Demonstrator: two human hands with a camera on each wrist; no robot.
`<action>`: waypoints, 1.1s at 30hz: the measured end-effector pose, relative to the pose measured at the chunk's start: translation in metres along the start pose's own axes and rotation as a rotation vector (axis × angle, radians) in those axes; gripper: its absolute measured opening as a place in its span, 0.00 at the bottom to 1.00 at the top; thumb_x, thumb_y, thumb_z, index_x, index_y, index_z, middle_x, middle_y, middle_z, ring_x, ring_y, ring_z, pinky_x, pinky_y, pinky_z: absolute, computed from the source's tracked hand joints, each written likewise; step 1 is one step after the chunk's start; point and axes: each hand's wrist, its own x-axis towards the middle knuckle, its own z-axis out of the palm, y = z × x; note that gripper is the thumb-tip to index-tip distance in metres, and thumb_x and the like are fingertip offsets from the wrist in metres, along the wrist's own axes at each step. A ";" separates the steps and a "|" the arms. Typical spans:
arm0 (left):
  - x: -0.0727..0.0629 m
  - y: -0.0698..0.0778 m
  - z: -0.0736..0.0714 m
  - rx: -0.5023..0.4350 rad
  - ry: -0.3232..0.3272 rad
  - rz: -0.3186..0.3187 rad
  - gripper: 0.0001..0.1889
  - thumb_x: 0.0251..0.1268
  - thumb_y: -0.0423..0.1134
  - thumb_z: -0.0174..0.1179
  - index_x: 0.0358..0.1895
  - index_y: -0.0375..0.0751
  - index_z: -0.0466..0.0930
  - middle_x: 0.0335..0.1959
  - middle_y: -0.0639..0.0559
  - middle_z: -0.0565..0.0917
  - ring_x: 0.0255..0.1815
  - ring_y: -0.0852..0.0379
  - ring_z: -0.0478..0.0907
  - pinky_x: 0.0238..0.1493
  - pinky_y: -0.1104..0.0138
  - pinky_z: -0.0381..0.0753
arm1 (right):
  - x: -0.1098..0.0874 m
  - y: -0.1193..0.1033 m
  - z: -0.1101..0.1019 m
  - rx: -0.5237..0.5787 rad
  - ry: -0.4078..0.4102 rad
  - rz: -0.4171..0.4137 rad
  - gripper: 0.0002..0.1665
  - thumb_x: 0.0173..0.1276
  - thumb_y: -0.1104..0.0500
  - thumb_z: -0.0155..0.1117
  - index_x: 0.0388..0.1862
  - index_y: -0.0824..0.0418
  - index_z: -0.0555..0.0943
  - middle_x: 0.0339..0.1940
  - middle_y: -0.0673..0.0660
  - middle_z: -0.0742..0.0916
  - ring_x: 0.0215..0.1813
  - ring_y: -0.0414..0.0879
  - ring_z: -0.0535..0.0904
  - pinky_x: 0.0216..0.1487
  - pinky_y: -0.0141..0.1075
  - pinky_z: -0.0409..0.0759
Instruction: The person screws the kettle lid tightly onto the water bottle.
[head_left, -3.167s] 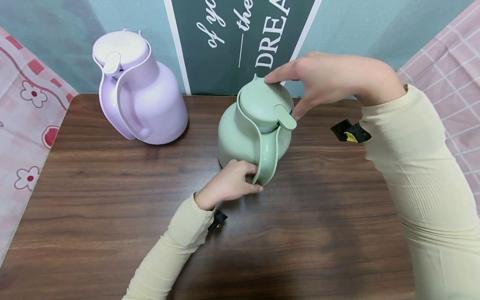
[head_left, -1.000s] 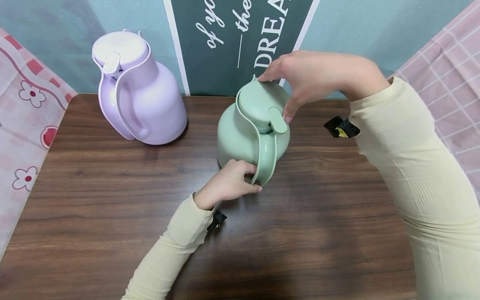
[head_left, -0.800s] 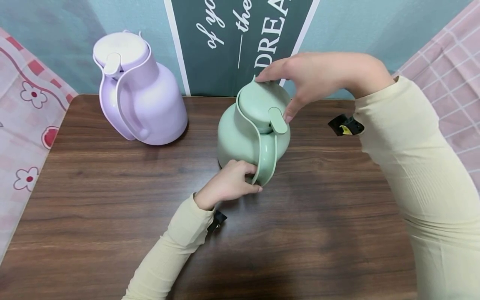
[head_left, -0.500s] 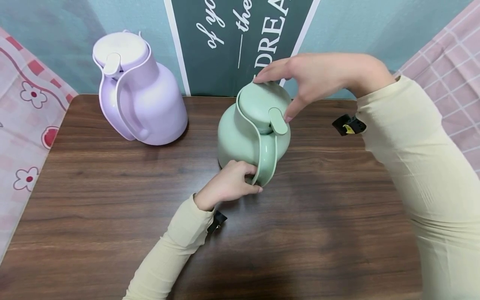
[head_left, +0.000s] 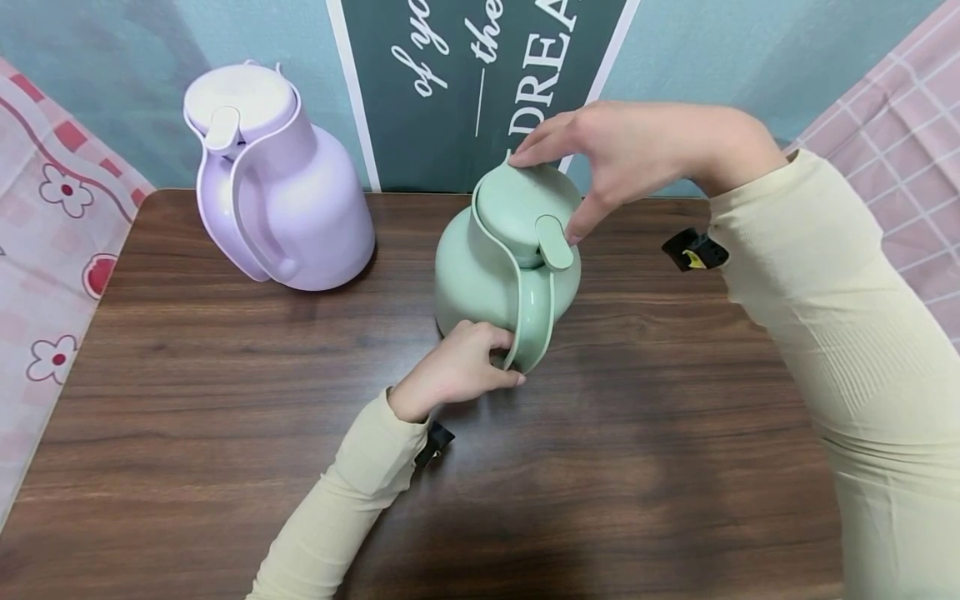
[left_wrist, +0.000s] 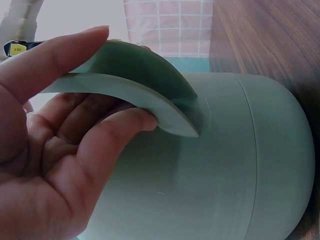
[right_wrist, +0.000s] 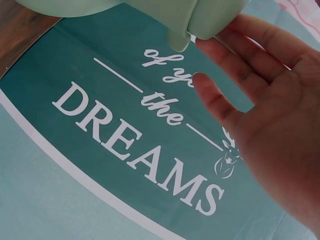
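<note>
A pale green thermos jug stands upright at the back middle of the table, its handle turned toward me. My left hand grips the lower part of that handle; in the left wrist view the fingers curl inside it. On top sits the round lid with a lever tab above the handle. My right hand holds the lid by its rim, fingers at the far side and thumb beside the tab. In the right wrist view the thumb and fingers meet the lid's edge.
A lilac thermos jug of similar shape stands at the back left. Behind the wooden table hangs a blue cloth with a dark green lettered panel. Pink patterned cloths border both sides.
Over the last three seconds the lid has turned slightly clockwise, its tab moving left toward the handle with my right hand. During the last second almost nothing moves; my left hand stays put.
</note>
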 end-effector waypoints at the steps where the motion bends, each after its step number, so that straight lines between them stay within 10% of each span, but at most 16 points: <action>1: 0.000 0.000 0.000 0.000 0.000 -0.001 0.12 0.49 0.39 0.67 0.20 0.46 0.72 0.14 0.61 0.64 0.18 0.63 0.61 0.25 0.72 0.64 | 0.000 0.000 0.000 -0.003 0.001 0.002 0.48 0.41 0.51 0.77 0.62 0.63 0.69 0.62 0.58 0.72 0.61 0.52 0.66 0.59 0.47 0.62; 22: -0.001 0.001 -0.001 -0.017 0.010 -0.018 0.12 0.48 0.39 0.68 0.19 0.46 0.72 0.13 0.61 0.62 0.18 0.64 0.60 0.24 0.72 0.62 | 0.000 -0.003 0.002 -0.002 0.068 0.001 0.42 0.40 0.54 0.75 0.57 0.65 0.74 0.58 0.57 0.75 0.58 0.52 0.69 0.57 0.46 0.65; 33: 0.001 0.000 -0.001 -0.027 0.006 -0.010 0.11 0.49 0.39 0.67 0.20 0.46 0.73 0.14 0.61 0.63 0.17 0.64 0.59 0.24 0.72 0.62 | 0.005 -0.006 -0.002 -0.037 -0.034 0.058 0.47 0.42 0.53 0.74 0.62 0.67 0.68 0.59 0.59 0.73 0.51 0.52 0.73 0.53 0.45 0.68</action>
